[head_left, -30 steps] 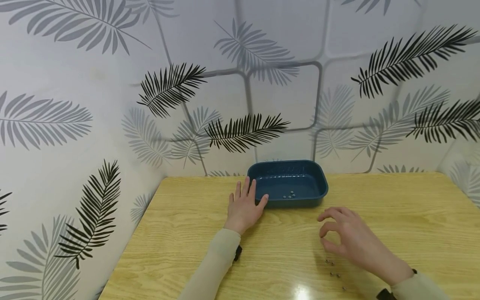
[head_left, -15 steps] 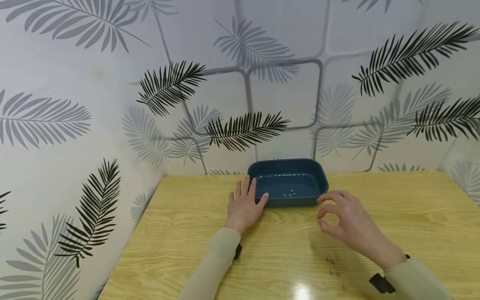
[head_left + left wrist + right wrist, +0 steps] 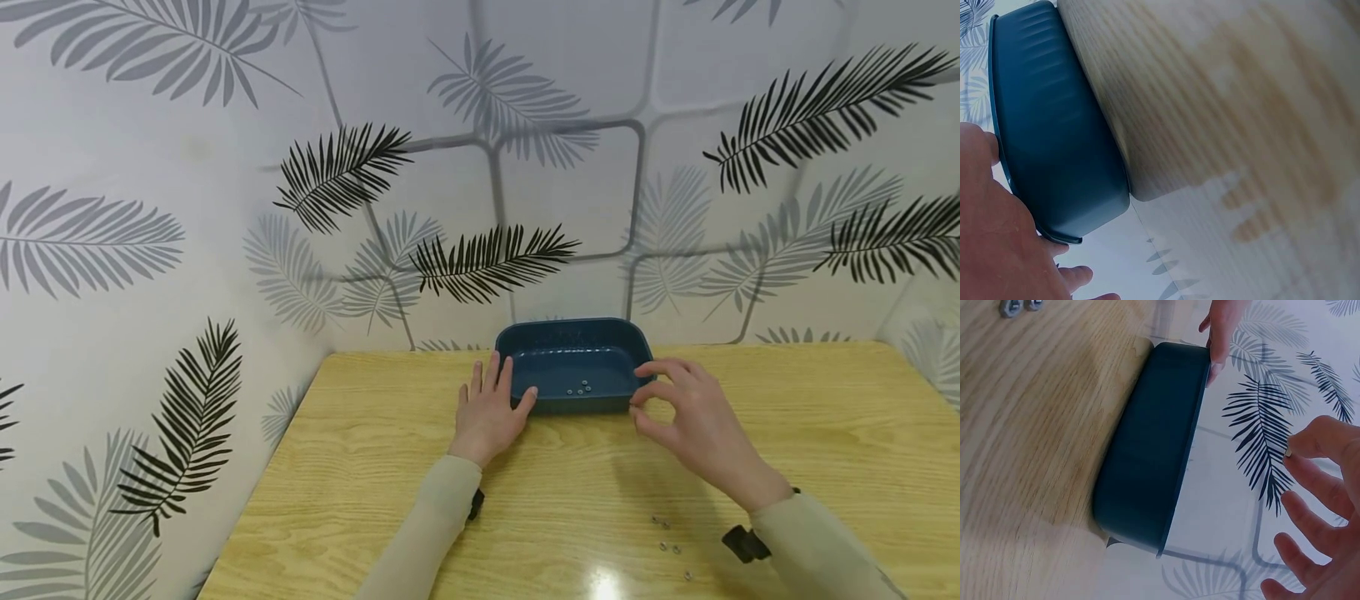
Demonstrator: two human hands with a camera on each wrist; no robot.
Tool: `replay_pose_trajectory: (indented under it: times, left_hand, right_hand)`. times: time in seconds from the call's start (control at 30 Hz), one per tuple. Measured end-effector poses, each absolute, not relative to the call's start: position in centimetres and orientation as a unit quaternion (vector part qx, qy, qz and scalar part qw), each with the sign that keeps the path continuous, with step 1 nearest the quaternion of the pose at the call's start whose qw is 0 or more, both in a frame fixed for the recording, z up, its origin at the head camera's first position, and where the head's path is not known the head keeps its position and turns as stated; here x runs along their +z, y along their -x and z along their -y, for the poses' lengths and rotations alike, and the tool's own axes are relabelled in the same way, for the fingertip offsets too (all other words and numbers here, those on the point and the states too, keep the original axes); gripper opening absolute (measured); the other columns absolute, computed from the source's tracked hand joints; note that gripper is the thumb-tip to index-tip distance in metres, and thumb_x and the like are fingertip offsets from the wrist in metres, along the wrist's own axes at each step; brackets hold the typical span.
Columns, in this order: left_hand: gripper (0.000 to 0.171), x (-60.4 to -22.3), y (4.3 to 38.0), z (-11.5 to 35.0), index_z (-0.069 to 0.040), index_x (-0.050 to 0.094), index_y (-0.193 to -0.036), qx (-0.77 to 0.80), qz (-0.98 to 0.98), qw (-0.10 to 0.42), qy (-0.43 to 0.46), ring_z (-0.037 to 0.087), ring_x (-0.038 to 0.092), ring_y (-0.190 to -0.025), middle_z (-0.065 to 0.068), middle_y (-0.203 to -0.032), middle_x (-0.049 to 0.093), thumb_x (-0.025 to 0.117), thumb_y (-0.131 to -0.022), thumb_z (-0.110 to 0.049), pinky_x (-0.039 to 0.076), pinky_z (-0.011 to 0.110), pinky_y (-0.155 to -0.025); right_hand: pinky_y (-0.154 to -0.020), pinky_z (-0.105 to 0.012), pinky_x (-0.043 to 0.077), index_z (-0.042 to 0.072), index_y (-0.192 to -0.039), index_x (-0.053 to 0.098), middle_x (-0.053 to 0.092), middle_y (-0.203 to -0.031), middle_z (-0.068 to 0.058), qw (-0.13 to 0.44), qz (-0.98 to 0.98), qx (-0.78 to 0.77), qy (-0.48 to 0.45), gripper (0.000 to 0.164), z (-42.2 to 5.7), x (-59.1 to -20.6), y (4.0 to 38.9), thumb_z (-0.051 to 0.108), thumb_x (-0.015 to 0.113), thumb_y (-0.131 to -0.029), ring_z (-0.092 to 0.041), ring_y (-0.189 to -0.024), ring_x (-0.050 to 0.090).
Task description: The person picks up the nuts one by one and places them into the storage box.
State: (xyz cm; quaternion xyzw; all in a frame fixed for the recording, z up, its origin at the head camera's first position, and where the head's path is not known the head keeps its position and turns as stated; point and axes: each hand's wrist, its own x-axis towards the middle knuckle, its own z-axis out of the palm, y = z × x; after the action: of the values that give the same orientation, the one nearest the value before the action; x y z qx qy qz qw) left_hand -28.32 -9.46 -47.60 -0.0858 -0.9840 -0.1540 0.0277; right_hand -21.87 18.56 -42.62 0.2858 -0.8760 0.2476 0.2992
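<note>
A dark blue rectangular tray (image 3: 570, 406) stands at the far edge of the table. My left hand (image 3: 489, 417) rests on its near left corner, fingers spread and straight, thumb at the rim. My right hand (image 3: 697, 425) is raised at the tray's near right corner, overlapping it in the head view. Its thumb and index finger pinch a tiny metal nut (image 3: 1289, 452), mostly covered by the fingertips; the other fingers are spread. Several small nuts (image 3: 580, 392) lie on the tray's floor. More loose nuts (image 3: 663, 546) lie on the table below the right hand.
The light wooden table (image 3: 360, 467) meets a wall (image 3: 450, 192) with a leaf pattern, right behind the tray. A dark strap device (image 3: 746, 544) sits on the right wrist, another (image 3: 476, 504) on the left.
My right hand has moved up and away from the loose nuts to the tray's right corner, still pinching. My left hand and the tray have not moved.
</note>
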Motion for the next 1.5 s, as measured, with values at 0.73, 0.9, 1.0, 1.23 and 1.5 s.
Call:
replay_pose_trajectory:
  times: [0.73, 0.9, 1.0, 1.23, 1.5]
  left_hand:
    - [0.075, -47.8, 28.5, 9.6, -0.021, 0.014, -0.160, -0.154, 0.984, 0.024, 0.087, 0.030, 0.002, -0.150, 0.004, -0.165, 0.004, 0.029, -0.101, -0.064, 0.015, 0.058, -0.115]
    - [0.075, -47.6, 28.4, 9.6, -0.019, 0.016, -0.160, -0.157, 0.983, 0.026, 0.089, 0.031, 0.003, -0.150, 0.005, -0.165, 0.006, 0.029, -0.101, -0.064, 0.015, 0.058, -0.115]
    - [0.075, -47.7, 28.5, 9.6, -0.019, 0.016, -0.160, -0.156, 0.983, 0.026, 0.089, 0.031, 0.004, -0.150, 0.004, -0.165, 0.005, 0.028, -0.101, -0.064, 0.015, 0.058, -0.115]
    - [0.075, -47.5, 28.3, 9.6, -0.019, 0.017, -0.160, -0.156, 0.983, 0.026, 0.089, 0.031, 0.004, -0.150, 0.004, -0.165, 0.005, 0.029, -0.101, -0.063, 0.015, 0.058, -0.115]
    - [0.075, -47.7, 28.4, 9.6, -0.019, 0.016, -0.160, -0.153, 0.984, 0.026, 0.086, 0.031, 0.003, -0.150, 0.003, -0.165, 0.004, 0.029, -0.101, -0.064, 0.014, 0.058, -0.115]
  right_hand:
    - [-0.097, -0.059, 0.035, 0.012, -0.084, 0.073, 0.061, -0.119, -0.015, 0.285, 0.894, 0.242, -0.246, 0.005, -17.4, -43.2, 25.7, 0.010, 0.077, -0.082, -0.042, -0.114, 0.048]
    - [-0.097, -0.060, 0.033, 0.011, -0.085, 0.073, 0.060, -0.121, -0.015, 0.278, 0.897, 0.244, -0.240, 0.003, -17.2, -43.2, 26.4, 0.012, 0.076, -0.084, -0.042, -0.115, 0.046]
    - [-0.096, -0.060, 0.033, 0.011, -0.085, 0.074, 0.060, -0.121, -0.016, 0.275, 0.899, 0.244, -0.237, 0.003, -17.1, -43.3, 26.8, 0.012, 0.075, -0.084, -0.042, -0.115, 0.046]
    - [-0.094, -0.061, 0.034, 0.010, -0.087, 0.075, 0.060, -0.121, -0.015, 0.266, 0.908, 0.239, -0.219, 0.004, -16.6, -43.5, 27.8, 0.013, 0.075, -0.084, -0.042, -0.115, 0.046]
    - [-0.097, -0.061, 0.033, 0.009, -0.087, 0.075, 0.061, -0.121, -0.015, 0.248, 0.916, 0.241, -0.203, 0.004, -15.7, -43.7, 29.1, 0.013, 0.075, -0.085, -0.042, -0.116, 0.045]
